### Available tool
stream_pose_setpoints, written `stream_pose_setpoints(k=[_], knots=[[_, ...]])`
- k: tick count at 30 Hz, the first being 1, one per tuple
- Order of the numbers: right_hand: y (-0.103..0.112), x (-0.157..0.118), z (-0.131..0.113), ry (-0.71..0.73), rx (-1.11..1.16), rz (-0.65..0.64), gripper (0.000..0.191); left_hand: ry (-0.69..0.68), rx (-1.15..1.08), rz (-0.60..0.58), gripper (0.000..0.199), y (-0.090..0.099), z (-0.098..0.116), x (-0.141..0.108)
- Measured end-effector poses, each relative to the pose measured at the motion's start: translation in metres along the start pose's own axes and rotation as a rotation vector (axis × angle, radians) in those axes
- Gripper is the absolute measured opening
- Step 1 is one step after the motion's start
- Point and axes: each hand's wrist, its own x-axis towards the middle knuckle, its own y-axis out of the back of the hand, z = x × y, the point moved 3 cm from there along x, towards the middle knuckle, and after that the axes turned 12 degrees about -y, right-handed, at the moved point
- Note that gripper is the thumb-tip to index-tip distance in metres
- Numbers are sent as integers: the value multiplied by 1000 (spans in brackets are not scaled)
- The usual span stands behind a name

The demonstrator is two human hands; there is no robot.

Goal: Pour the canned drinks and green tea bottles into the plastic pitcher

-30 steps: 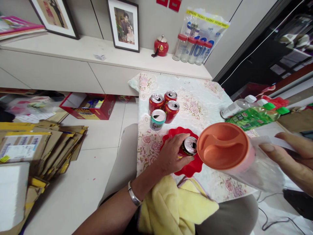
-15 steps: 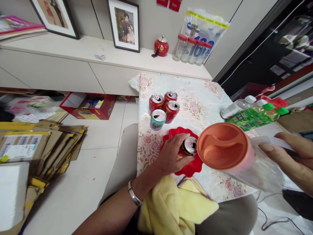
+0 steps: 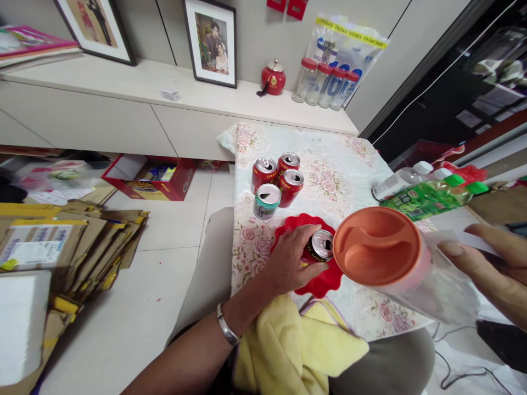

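My left hand (image 3: 290,258) is wrapped round a dark, opened drink can (image 3: 321,244), which stands upright in a red scalloped dish (image 3: 304,221). My right hand (image 3: 489,269) grips the handle of a clear plastic pitcher (image 3: 440,291) with an orange lid (image 3: 376,247). The pitcher is tilted to the left, its lid edge at the can's rim; I cannot tell whether liquid flows. Behind the dish stand several opened cans: red ones (image 3: 291,189) and a green-and-silver one (image 3: 267,202). A yellow cloth (image 3: 300,345) lies across my lap, below the dish.
On the flowered tablecloth (image 3: 321,142), plastic bottles (image 3: 424,197) lie at the right edge. Glass jars with red lids (image 3: 325,85), a red pot (image 3: 273,79) and framed photos stand on the white cabinet (image 3: 123,82). Flattened cardboard (image 3: 99,241) and a red box (image 3: 152,178) sit on the floor.
The whole view has shifted very slightly. Both hands, the can and the tilted pitcher keep the same positions relative to each other.
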Motion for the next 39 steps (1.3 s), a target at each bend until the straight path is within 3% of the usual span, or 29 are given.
stream_pose_setpoints(k=[39], knots=[[-1,1,0,31,-1,-3,48,-9,12,-3,77,0,-1,0]])
